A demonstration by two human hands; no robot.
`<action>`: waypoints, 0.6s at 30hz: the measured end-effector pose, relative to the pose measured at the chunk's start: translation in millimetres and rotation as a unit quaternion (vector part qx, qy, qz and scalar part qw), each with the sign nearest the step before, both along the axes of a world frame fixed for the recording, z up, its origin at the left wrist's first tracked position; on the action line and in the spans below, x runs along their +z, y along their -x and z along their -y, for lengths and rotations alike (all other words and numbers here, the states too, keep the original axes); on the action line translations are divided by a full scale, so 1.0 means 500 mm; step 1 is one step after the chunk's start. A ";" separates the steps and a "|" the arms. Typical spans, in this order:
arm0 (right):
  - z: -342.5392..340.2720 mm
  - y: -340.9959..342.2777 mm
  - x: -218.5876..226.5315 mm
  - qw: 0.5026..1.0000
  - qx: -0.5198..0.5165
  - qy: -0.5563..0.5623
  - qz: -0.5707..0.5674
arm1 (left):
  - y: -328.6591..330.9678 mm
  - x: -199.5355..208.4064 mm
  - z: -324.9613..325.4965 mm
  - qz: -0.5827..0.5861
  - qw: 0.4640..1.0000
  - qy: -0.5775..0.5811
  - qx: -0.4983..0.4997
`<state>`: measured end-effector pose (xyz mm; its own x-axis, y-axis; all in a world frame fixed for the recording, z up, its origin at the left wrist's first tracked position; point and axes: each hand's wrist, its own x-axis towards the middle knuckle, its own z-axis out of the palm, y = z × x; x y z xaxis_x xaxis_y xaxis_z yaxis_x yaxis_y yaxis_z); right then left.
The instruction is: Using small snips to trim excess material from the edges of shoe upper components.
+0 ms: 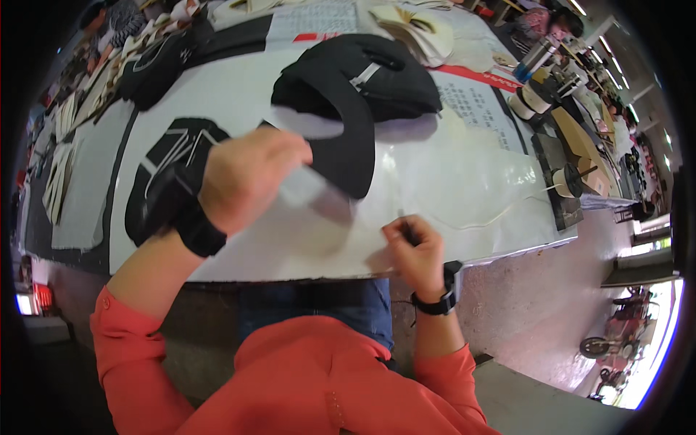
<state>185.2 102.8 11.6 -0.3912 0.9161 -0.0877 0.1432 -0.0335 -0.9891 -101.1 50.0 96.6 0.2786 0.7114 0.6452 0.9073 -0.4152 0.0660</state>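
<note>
A flat, curved black fabric piece [353, 145] arches over the white-topped table, its near tip just above the surface. My left hand [250, 174], slightly blurred, is closed on the piece's left end. Behind it sits a stack of similar black pieces [395, 76] with a pale grey mark on top. My right hand [419, 250] is closed near the table's front edge; something small and dark pokes out of its fingers, mostly hidden. Beside my left wrist lies a black bundle [170, 163] with pale lines across it.
Another black bundle [156, 69] lies at the back left. Cream pieces [417, 32] are stacked at the far edge. On the right are thread spools [533, 98], a spool [565, 181] trailing white cord, a metal flask [535, 59] and a cardboard box [580, 148]. Other people sit beyond.
</note>
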 end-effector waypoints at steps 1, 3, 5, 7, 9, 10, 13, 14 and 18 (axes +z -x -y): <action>-0.015 -0.017 0.002 0.999 -0.011 -0.038 0.007 | -0.014 -0.028 0.041 -0.006 0.999 0.029 -0.020; -0.049 -0.048 0.008 0.995 -0.018 -0.091 0.025 | -0.040 -0.076 0.123 0.000 0.995 0.093 -0.034; -0.084 -0.078 0.025 0.991 -0.009 -0.118 0.068 | -0.066 -0.120 0.181 0.048 0.985 0.164 -0.039; -0.110 -0.094 0.048 0.980 0.011 -0.143 0.139 | -0.091 -0.158 0.224 0.068 0.984 0.157 -0.048; -0.142 -0.113 0.054 0.954 0.032 -0.198 0.224 | -0.108 -0.167 0.251 0.085 0.982 0.159 -0.056; -0.157 -0.126 0.057 0.935 0.052 -0.235 0.260 | -0.113 -0.165 0.261 0.107 0.982 0.148 -0.058; -0.185 -0.152 0.065 0.888 0.114 -0.322 0.308 | -0.102 -0.169 0.265 0.136 0.977 0.159 -0.036; -0.189 -0.152 0.068 0.887 0.113 -0.322 0.312 | -0.089 -0.166 0.271 0.132 0.976 0.172 0.003; -0.192 -0.145 0.074 0.866 0.163 -0.308 0.359 | -0.061 -0.161 0.277 0.112 0.957 0.240 0.119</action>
<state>257.6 198.9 48.8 -0.6847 0.7270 0.0515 0.6308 0.6265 -0.4578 -70.8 -88.7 16.1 -0.0359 0.9669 0.2525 0.9130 -0.0710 0.4017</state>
